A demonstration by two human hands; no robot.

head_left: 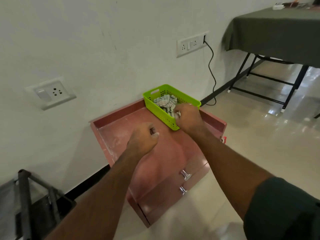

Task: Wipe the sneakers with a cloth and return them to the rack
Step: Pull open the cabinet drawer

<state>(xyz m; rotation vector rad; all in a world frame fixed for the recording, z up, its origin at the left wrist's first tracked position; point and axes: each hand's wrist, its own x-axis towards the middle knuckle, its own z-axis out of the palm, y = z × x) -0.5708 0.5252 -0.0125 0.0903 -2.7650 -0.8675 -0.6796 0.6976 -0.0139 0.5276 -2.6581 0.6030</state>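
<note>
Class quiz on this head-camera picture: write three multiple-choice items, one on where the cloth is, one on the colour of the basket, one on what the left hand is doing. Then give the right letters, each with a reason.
1. Where does the cloth lie?
A. inside the basket
B. on the floor
C. on the green-covered table

2. What colour is the basket?
A. red
B. lime green
C. blue

3. What is the left hand doing?
A. gripping the cloth
B. pulling a drawer handle
C. curled, holding nothing

Answers:
1 A: the crumpled striped cloth sits within the basket walls on the pink cabinet.
2 B: its perforated plastic is bright lime.
3 C: only the right hand reaches to the cloth.
</note>
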